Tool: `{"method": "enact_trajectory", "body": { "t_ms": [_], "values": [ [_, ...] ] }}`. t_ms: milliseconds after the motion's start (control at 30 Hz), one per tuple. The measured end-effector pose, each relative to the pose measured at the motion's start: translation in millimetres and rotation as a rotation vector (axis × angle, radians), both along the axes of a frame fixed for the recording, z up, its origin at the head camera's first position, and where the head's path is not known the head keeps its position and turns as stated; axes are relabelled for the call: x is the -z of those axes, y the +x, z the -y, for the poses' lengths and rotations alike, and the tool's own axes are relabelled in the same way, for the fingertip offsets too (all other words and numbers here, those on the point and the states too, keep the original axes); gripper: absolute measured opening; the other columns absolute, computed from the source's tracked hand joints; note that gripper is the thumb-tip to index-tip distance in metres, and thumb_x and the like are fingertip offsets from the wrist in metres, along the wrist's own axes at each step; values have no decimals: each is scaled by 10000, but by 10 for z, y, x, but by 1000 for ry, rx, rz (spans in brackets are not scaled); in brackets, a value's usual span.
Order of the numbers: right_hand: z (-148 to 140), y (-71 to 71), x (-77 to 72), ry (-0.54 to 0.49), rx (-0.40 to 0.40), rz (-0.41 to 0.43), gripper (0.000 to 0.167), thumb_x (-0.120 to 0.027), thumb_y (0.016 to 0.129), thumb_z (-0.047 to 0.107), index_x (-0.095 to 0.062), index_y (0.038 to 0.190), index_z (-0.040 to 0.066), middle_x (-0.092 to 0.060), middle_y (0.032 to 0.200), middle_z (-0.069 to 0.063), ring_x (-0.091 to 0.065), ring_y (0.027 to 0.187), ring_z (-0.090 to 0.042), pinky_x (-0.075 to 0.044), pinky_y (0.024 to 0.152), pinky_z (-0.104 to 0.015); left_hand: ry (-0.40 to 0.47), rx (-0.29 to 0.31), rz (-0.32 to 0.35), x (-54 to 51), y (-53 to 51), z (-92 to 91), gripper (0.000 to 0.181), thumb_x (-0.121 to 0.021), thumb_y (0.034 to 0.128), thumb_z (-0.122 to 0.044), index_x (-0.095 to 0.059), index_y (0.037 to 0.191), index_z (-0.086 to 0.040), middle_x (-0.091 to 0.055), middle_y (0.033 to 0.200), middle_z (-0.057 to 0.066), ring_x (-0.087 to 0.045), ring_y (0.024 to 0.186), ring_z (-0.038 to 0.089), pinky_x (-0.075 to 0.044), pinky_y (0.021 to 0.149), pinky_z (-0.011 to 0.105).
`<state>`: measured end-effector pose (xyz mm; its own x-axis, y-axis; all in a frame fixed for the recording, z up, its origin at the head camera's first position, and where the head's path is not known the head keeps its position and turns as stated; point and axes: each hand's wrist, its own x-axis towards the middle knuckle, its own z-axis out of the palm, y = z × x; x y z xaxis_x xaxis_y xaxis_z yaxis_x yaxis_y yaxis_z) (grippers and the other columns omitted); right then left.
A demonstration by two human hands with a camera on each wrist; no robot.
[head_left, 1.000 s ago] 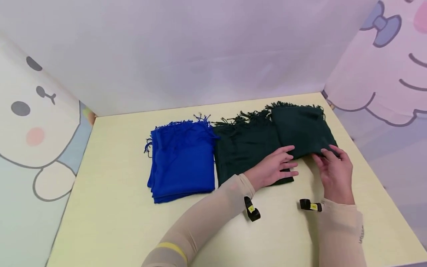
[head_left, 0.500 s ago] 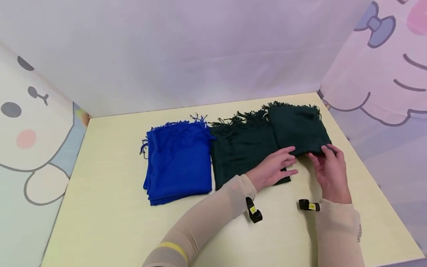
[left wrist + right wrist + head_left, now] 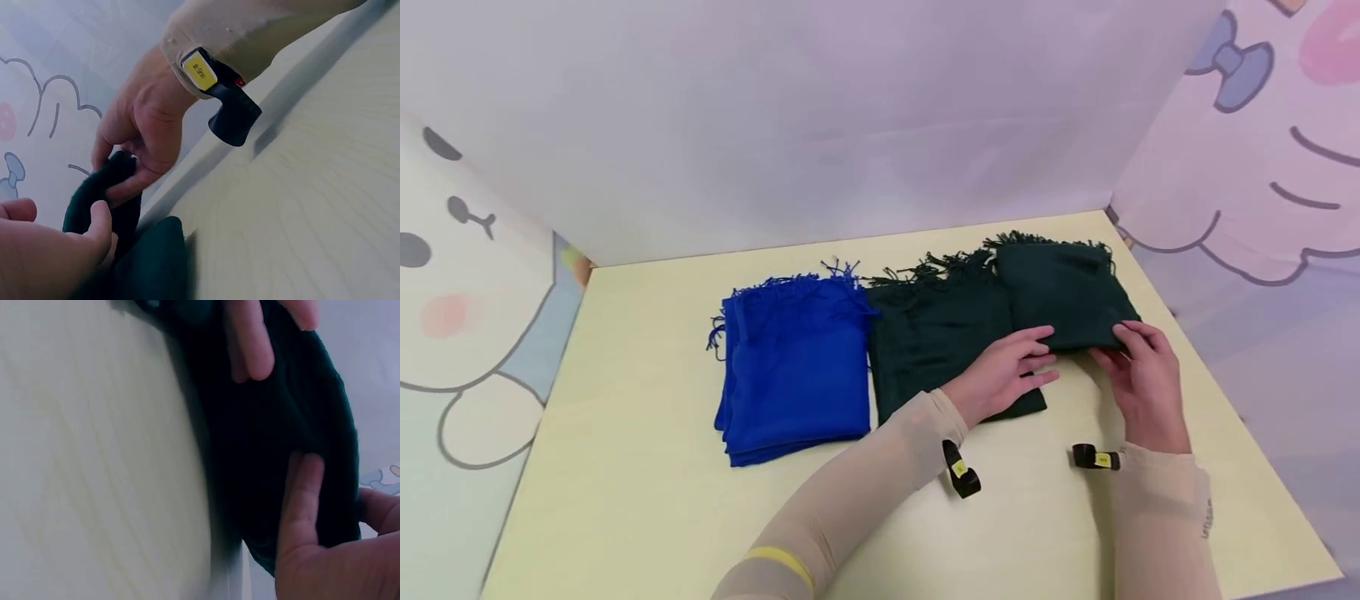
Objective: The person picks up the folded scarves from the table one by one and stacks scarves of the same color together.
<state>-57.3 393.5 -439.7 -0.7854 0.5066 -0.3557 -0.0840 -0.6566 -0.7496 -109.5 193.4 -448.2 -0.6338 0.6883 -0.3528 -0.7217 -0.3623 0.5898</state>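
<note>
A folded dark green fringed shawl (image 3: 1063, 292) lies at the table's far right, its near edge lifted a little. My right hand (image 3: 1150, 379) pinches that edge near its right corner, the thumb on one side and fingers on the other. At the near-left corner, my left hand (image 3: 1000, 375) has its fingers spread and fairly straight, touching the cloth. In the right wrist view, the left fingers (image 3: 253, 347) lie against the dark green cloth. Another folded dark green shawl (image 3: 932, 342) lies partly under the left hand; the right one overlaps its side. Whether the two are joined is hidden.
A folded blue fringed shawl (image 3: 797, 367) lies to the left, its fringe reaching the dark green cloth. The pale yellow table (image 3: 625, 417) backs onto a whitish curtain (image 3: 850, 125). Cartoon-printed cloths hang at both sides.
The head view has shifted slightly, so the table and shawls appear a little further left. Both hands keep almost the same place at the dark green shawl's near edge.
</note>
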Motion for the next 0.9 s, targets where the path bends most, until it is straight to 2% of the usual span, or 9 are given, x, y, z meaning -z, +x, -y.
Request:
{"method": "enact_trajectory", "body": {
  "t_ms": [100,267,333,500,600,733,800,900],
  "values": [
    [63,-28,44,-12,-15,-52,183,-660,917,-43,-560,1054,25,-498,1130,-83,-687,691,-267,-611,635,-365,-19,-33,24,31,-11,35,358,-556,979,-47,-615,1332,-50,-494,1416,23,-513,1246,297,-436,1068,505],
    [62,3,39,-64,0,-71,163,-641,917,-77,-546,999,26,-573,966,-79,-686,635,-252,-601,574,-342,25,-16,3,10,-35,41,366,-564,973,-56,-609,1335,-32,-496,1423,23,-528,1235,280,-428,1078,500],
    [46,11,19,-58,-4,-73,174,-646,913,-77,-545,1003,32,-576,991,-78,-693,650,-256,-604,586,-346,44,-13,-8,-11,-47,47,372,-561,971,-58,-605,1340,-31,-502,1412,22,-531,1237,286,-427,1080,495],
    [28,-9,-10,-2,-22,-100,211,-650,904,-87,-554,1046,36,-499,1185,-71,-709,696,-277,-612,623,-395,54,-26,-28,-51,-75,93,362,-561,966,-43,-620,1324,-35,-554,1361,10,-542,1235,303,-453,1059,468],
    [36,-17,-13,27,-12,-155,224,-637,893,-129,-560,1049,13,-479,1238,-80,-713,713,-275,-613,633,-401,56,-26,-63,-77,-90,129,355,-562,971,-53,-636,1318,-65,-582,1342,-24,-515,1281,336,-467,1044,445],
    [59,3,-30,54,46,-238,248,-621,865,-191,-571,1048,-32,-539,1180,-130,-709,748,-273,-614,651,-377,59,4,-121,-130,-99,167,351,-565,983,-80,-646,1324,-107,-589,1341,-64,-480,1328,337,-478,1031,425],
    [74,23,-53,55,74,-268,258,-618,856,-205,-572,1055,-46,-560,1137,-145,-700,778,-276,-613,660,-364,53,36,-159,-164,-97,186,352,-562,996,-97,-640,1337,-133,-580,1349,-90,-501,1310,286,-483,1026,415],
    [101,52,-102,48,123,-323,270,-610,846,-224,-566,1065,-72,-580,1118,-173,-693,810,-287,-612,669,-356,40,95,-251,-227,-88,216,369,-538,1021,-123,-606,1380,-178,-545,1381,-141,-515,1274,160,-487,1026,399]
  ]
}}
